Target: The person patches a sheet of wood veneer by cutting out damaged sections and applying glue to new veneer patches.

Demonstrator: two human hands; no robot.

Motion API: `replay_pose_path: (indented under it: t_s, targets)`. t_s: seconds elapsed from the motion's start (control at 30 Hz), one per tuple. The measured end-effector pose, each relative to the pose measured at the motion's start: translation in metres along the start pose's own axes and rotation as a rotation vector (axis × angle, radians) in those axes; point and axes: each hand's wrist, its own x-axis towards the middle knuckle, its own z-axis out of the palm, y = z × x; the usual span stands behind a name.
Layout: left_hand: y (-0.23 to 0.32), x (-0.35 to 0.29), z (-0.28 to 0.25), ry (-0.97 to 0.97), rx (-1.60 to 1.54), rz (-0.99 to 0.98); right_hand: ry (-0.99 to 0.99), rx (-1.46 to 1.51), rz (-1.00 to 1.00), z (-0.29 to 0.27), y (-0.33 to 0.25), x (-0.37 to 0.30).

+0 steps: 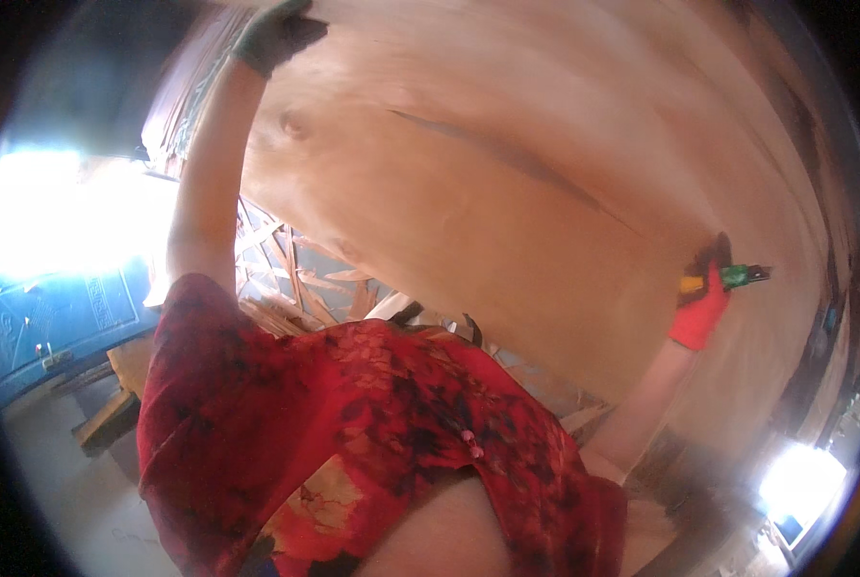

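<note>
A broad sheet of thin reddish-brown wood veneer (pixel 430 212) spreads in front of me, with a long dark split across its middle. My left hand (pixel 274 40), in a dark green glove, reaches far out to the sheet's left part. Its fingers look spread, though the picture's top edge crops the fingertips. Over the right part of the sheet, my right hand (pixel 705 293) wears a red glove with dark fingers. Those fingers are closed around a green and yellow utility knife (pixel 736 277), whose dark tip points right.
Splintered veneer strips (pixel 300 274) lie on the floor beyond the sheet's lower left edge. A blue panel (pixel 74 313) stands at the left, near a wooden block (pixel 113 418). Stacked sheet edges (pixel 185 91) show at the upper left. Bright light glares on both sides.
</note>
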Motion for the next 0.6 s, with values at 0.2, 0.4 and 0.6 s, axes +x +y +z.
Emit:
replay_pose_path:
  t_s: [0.2, 0.4, 0.6]
  targets:
    - [-0.131, -0.02, -0.036, 0.265, -0.04, -0.041, 0.073, 0.093, 0.203, -0.01, 0.112, -0.013]
    - [-0.193, 0.002, -0.089, 0.424, 0.126, -0.242, 0.124, 0.0, 0.225, 0.017, 0.158, -0.012]
    - [-0.179, 0.013, -0.21, 0.268, -1.033, -0.508, 0.182, -0.007, 0.214, -0.028, 0.197, 0.007]
